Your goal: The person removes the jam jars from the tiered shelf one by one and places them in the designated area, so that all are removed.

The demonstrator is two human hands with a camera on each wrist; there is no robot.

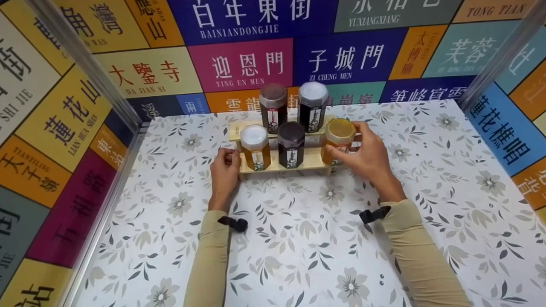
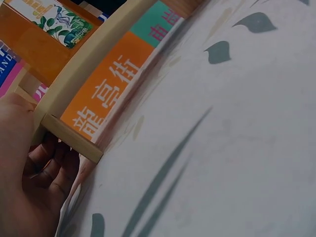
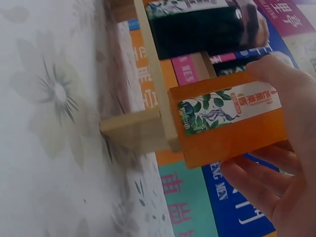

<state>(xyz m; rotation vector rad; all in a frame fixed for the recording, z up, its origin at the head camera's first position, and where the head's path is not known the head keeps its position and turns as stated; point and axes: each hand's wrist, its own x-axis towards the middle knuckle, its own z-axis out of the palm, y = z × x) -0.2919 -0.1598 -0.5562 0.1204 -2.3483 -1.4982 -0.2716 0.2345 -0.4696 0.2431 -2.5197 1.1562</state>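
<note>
A two-tier wooden rack (image 1: 273,169) stands on the table with several hexagonal jars on it. My right hand (image 1: 367,154) grips the amber jar with a yellow lid (image 1: 340,133) at the right end of the lower tier, thumb in front and fingers behind. In the right wrist view, the base of this amber jar (image 3: 222,123) is at the rack's front rail (image 3: 163,94). My left hand (image 1: 225,172) holds the rack's left end, its fingers curled by the end leg (image 2: 74,138). Beside it on the lower tier is an amber jar with a white lid (image 1: 255,147).
A dark jar (image 1: 291,145) occupies the lower tier's middle. Behind, on the upper tier, are a dark red jar (image 1: 274,108) and a black jar with a pale lid (image 1: 312,106). The floral tablecloth (image 1: 290,238) extends to colourful sign-covered walls (image 1: 239,64) at the back and sides.
</note>
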